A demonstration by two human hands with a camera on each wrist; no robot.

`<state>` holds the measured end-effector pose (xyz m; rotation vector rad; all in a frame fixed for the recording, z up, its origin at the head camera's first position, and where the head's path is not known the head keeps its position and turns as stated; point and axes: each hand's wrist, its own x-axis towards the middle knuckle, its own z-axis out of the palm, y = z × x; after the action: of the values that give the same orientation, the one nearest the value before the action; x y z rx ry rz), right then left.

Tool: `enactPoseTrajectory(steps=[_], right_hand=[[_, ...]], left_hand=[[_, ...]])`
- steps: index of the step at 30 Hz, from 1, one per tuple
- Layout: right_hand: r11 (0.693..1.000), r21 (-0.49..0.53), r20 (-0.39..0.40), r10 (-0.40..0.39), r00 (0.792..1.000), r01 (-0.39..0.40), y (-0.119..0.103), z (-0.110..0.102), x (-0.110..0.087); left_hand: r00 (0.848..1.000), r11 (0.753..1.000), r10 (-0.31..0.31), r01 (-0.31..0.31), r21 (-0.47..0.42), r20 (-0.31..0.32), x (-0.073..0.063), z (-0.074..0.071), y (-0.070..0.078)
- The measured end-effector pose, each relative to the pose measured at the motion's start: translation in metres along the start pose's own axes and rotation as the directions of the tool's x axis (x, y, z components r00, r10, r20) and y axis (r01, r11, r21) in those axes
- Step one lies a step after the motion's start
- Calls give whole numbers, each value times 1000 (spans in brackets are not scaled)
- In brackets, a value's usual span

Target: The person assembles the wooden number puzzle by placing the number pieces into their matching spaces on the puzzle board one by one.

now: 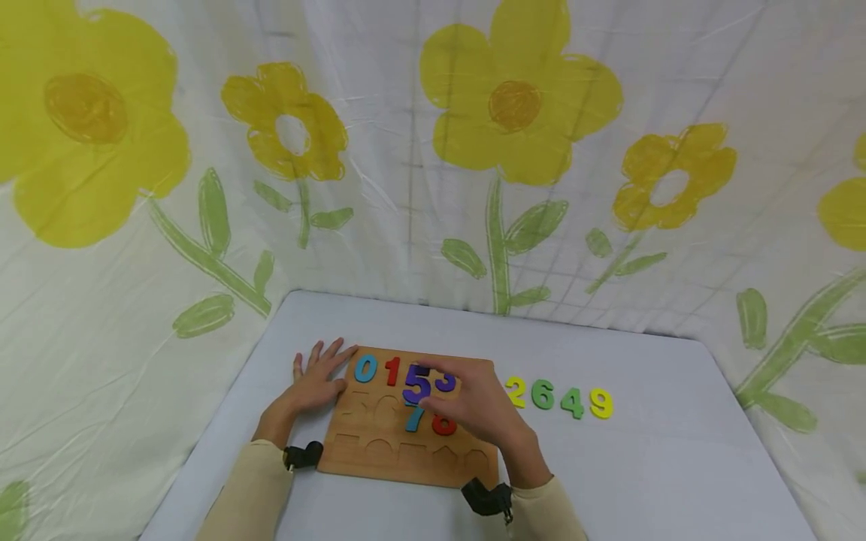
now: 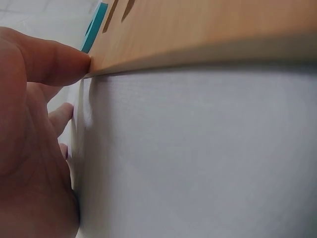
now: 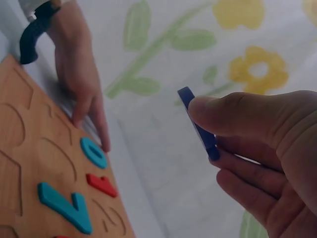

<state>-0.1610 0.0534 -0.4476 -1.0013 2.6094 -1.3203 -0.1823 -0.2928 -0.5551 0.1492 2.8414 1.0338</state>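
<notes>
Purple five [image 1: 416, 382], pinched in the right hand [image 1: 479, 398] above the board [image 1: 372, 467]!
Zero [image 1: 358, 369], one [image 1: 393, 373], three [image 1: 446, 382], seven [image 1: 413, 421], eight [image 1: 443, 423] look seated; two [image 1: 517, 392], six [image 1: 536, 394], four [image 1: 575, 406], nine [image 1: 607, 404] wait on the tabletop [image 1: 649, 466]; left hand [image 1: 313, 385], fingers spread, touches the board's edge

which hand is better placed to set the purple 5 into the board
Probably the right hand: it pinches the purple 5 above the wooden board. The left hand holds no number, its thumb against the board's edge.

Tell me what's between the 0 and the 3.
In the head view, the red 1 comes first after the 0, then the purple 5, held up in the right hand, before the 3.
</notes>
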Motion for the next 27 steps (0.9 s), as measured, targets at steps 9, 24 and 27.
enactPoseTrajectory(steps=[9, 24, 27], right_hand=[[998, -51, 96, -24, 995, 29, 9, 38, 25], [996, -86, 157, 15, 988, -2, 21, 88, 47], [997, -83, 152, 10, 988, 3, 25, 99, 48]], left_hand=[[999, 998, -30, 29, 59, 26, 0, -1, 0], [999, 998, -19, 16, 53, 43, 1, -2, 3], [999, 999, -12, 10, 43, 40, 0, -3, 2]])
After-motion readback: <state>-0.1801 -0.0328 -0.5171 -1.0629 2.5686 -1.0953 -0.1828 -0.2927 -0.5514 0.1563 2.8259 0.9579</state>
